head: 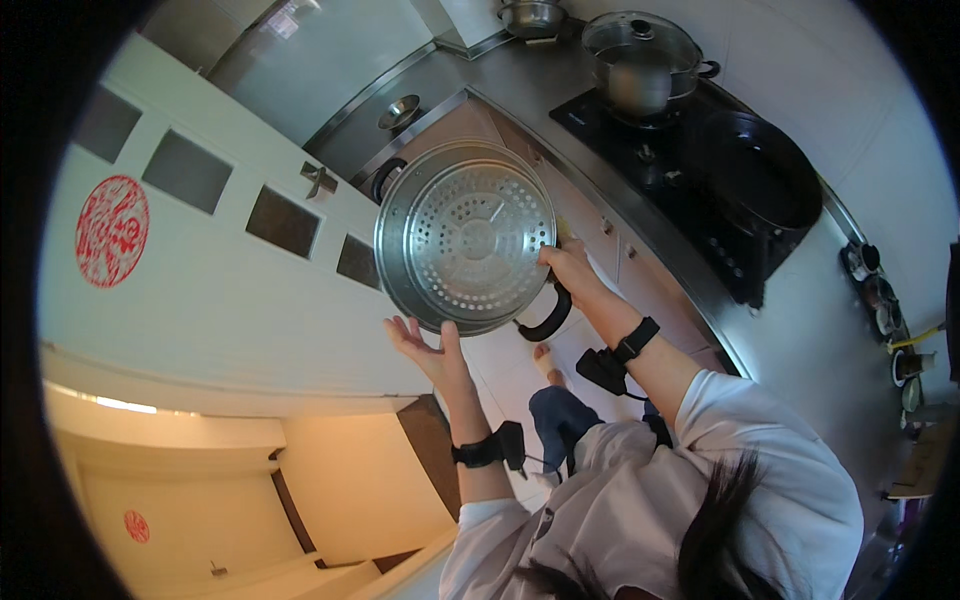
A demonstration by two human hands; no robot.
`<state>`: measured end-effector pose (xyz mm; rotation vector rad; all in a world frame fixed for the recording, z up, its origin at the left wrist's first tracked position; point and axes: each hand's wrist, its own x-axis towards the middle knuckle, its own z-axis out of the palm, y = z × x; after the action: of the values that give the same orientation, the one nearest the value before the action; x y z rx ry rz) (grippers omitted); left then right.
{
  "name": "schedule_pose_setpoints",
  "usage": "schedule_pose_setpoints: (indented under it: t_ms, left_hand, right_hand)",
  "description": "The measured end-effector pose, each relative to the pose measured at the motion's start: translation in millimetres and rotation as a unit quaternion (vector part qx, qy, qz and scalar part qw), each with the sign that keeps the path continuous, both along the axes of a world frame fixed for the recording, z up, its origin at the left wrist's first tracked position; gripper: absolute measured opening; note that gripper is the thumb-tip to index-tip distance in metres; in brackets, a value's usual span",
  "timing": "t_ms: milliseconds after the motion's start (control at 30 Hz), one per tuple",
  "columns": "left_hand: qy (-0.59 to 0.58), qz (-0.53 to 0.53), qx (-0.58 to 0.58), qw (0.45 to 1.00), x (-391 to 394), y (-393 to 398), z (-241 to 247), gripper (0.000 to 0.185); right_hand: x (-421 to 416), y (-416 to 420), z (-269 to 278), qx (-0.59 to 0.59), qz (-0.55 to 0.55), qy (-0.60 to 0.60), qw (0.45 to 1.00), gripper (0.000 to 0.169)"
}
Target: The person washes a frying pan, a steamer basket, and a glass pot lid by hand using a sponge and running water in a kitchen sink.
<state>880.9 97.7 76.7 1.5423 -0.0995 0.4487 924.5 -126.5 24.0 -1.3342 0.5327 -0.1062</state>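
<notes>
A round stainless-steel steamer tier (480,238) with a perforated bottom is held in the air before me, over the floor. It has two black loop handles, one at its upper left and one at its lower right. My right hand (574,271) grips the rim beside the lower-right handle, thumb over the edge and the other fingers hidden behind. My left hand (433,356) is at the lower rim, palm up, with fingers spread. Its thumb overlaps the edge of the tier; whether it bears any weight is unclear.
To the right, a steel counter (810,322) carries a black gas hob (667,180) with a glass-lidded pot (637,75) and a black frying pan (757,172). A small metal bowl (399,112) rests on the far counter. A white door (225,315) stands at left.
</notes>
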Motion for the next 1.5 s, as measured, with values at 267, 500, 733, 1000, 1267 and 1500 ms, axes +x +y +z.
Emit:
schedule_pose_setpoints:
  t_ms: [267,500,733,1000,1267,1500]
  left_hand:
    - [0.03,0.079,-0.114,0.99,231.8,2.6,-54.4,0.07]
    - [0.157,-0.029,-0.212,0.964,423.4,-17.0,-50.0,0.058]
    - [0.164,-0.079,-0.211,0.96,598.2,-34.6,-98.5,0.053]
    - [0.34,-0.066,-0.132,0.929,823.7,-44.4,-161.8,0.059]
    - [0.381,-0.071,0.05,0.921,945.0,-64.8,-168.2,0.061]
    - [0.359,-0.061,0.193,0.911,993.2,-72.5,-151.5,0.028]
  right_hand:
    - [203.1,6.2,-26.8,0.048,-0.017,0.043,0.998,0.035]
    - [354.5,-13.3,12.3,0.08,-0.093,0.023,0.992,0.035]
    - [486.9,-58.9,-0.3,0.199,-0.095,0.002,0.975,0.029]
    - [638.4,-125.9,-4.6,0.165,-0.08,0.018,0.983,0.039]
    - [685.0,-180.9,13.1,0.193,-0.172,0.032,0.965,0.042]
    - [706.4,-200.4,19.8,0.186,-0.24,0.039,0.952,0.033]
